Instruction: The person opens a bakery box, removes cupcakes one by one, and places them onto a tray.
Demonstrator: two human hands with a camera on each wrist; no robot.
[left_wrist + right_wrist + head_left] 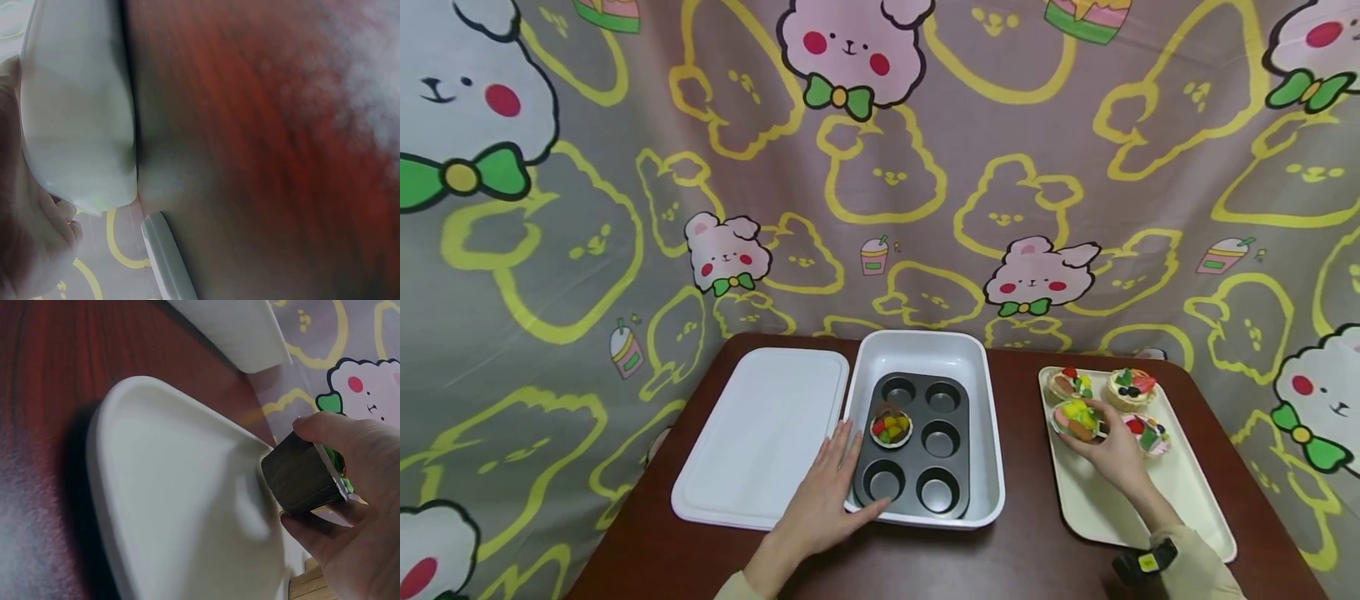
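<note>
My right hand [1112,454] grips a cupcake [1077,419] with yellow and pink topping over the left side of the cream tray [1093,496]. The right wrist view shows its dark wrapped cup [299,478] tilted between thumb and fingers, close over the tray. Spread fingers of my left hand [827,496] rest at the near left rim of the white bin [994,433]. In the bin lies a dark muffin pan [915,458]. One cupcake [891,427] with red, yellow and green fruit topping sits in its left middle cup; the other cups are bare.
Several cupcakes stand on the tray around my right hand, among them a berry-topped one [1131,389] behind it. A flat white lid [767,433] lies left of the bin. The brown table [1000,558] ends at a patterned cloth [910,242].
</note>
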